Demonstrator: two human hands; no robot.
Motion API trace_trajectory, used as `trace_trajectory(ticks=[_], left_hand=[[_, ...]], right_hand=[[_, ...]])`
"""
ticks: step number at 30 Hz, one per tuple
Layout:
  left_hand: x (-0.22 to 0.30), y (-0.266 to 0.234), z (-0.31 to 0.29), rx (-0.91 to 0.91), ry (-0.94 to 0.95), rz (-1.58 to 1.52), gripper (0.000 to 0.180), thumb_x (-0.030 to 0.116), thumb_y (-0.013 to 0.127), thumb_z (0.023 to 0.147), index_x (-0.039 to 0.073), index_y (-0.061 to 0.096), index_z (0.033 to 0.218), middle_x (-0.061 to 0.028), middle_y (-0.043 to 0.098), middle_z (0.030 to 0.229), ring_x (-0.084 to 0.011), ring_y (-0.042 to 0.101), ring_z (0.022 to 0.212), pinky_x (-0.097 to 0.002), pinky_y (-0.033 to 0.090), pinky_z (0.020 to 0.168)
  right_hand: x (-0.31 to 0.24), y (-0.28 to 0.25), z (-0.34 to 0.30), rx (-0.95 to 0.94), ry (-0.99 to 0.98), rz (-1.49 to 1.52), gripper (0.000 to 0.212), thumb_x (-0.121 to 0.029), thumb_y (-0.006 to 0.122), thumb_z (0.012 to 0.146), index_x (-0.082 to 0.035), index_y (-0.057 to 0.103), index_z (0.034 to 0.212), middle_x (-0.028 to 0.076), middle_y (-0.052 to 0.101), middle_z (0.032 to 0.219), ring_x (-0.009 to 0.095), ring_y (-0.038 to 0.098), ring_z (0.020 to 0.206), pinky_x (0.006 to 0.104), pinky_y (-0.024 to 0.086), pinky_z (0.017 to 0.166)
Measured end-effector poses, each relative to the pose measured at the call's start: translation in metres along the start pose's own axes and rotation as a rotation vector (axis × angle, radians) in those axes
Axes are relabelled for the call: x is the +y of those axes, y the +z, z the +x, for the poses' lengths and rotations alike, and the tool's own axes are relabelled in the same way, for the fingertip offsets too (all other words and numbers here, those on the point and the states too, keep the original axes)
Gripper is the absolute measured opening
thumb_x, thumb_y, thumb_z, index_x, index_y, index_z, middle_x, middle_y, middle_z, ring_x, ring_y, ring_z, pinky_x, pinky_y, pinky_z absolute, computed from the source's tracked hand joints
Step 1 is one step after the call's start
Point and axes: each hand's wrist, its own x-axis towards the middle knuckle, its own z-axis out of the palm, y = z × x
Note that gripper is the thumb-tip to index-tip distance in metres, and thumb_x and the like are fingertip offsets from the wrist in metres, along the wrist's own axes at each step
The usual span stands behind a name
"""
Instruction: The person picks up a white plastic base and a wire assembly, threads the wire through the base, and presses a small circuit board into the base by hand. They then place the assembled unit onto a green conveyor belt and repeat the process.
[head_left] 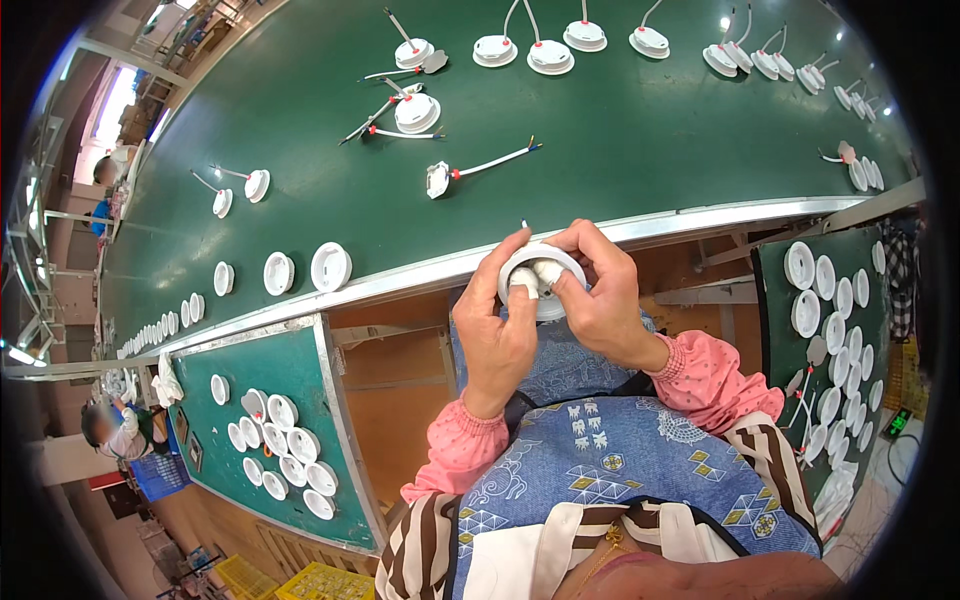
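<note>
A round white lamp housing (pixel 543 257) is held up in front of my apron, at the near edge of the green table. My left hand (pixel 500 325) grips its left side, the thumb pushed inside the ring. From the right, my right hand (pixel 607 300) clasps the same housing, its thumb also inside. White coverings wrap both thumb tips. A short wire end shows just behind the ring. Beyond my hands, a small white part with a cable (pixel 490 167) lies on the table.
Corded white lamp housings (pixel 550 57) stand along the table's far side. White rings (pixel 331 267) line the near edge at left. Lower side tables at left (pixel 210 450) and right hold many more rings. A metal rim (pixel 430 275) borders the main table. People sit far left.
</note>
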Motion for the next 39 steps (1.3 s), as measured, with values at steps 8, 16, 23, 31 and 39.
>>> trace_trajectory(ticks=[8,16,23,31,39], left_hand=[[-0.001,-0.012,0.000,-0.067,0.065,0.147,0.035,-0.001,0.057,0.088,-0.002,0.067,0.121,-0.0122,0.072,0.105,-0.0158,0.067,0.091,-0.0282,0.053,0.079],[0.000,-0.017,0.000,-0.072,0.041,0.156,0.034,-0.001,0.062,0.083,-0.002,0.069,0.116,-0.0166,0.073,0.103,-0.0211,0.071,0.091,-0.0312,0.055,0.081],[0.001,-0.010,-0.002,-0.018,0.042,0.136,0.032,-0.002,0.059,0.085,-0.003,0.069,0.115,-0.0112,0.073,0.100,-0.0150,0.067,0.088,-0.0273,0.053,0.077],[0.031,-0.027,0.007,-0.249,-0.046,0.091,0.052,0.003,0.066,0.085,0.001,0.059,0.136,-0.0048,0.067,0.102,-0.0086,0.058,0.088,-0.0239,0.047,0.076],[0.016,-0.011,0.020,-0.325,0.241,0.330,0.025,-0.002,0.062,0.087,-0.001,0.064,0.112,-0.0161,0.067,0.090,-0.0315,0.067,0.078,-0.0362,0.052,0.071]], right_hand=[[-0.006,-0.003,0.000,-0.072,0.054,0.024,0.015,0.006,0.059,0.084,0.002,0.060,0.099,0.009,0.066,0.087,0.011,0.062,0.077,0.0271,0.049,0.067],[-0.006,-0.005,0.002,-0.109,0.065,0.041,0.015,0.005,0.058,0.083,0.002,0.059,0.097,0.008,0.064,0.084,0.012,0.059,0.074,0.0282,0.048,0.065],[-0.008,-0.005,0.002,-0.109,-0.012,-0.071,0.015,0.005,0.057,0.082,0.002,0.060,0.097,0.008,0.064,0.084,0.011,0.057,0.074,0.0280,0.047,0.065],[-0.005,-0.036,0.021,-0.209,0.239,0.281,0.014,0.000,0.063,0.088,0.002,0.065,0.102,0.003,0.067,0.091,0.009,0.062,0.083,0.0257,0.051,0.073],[-0.004,-0.053,0.030,-0.290,0.307,0.351,0.035,-0.022,0.073,0.092,0.001,0.065,0.118,0.003,0.068,0.102,0.009,0.063,0.094,0.0263,0.051,0.083]])
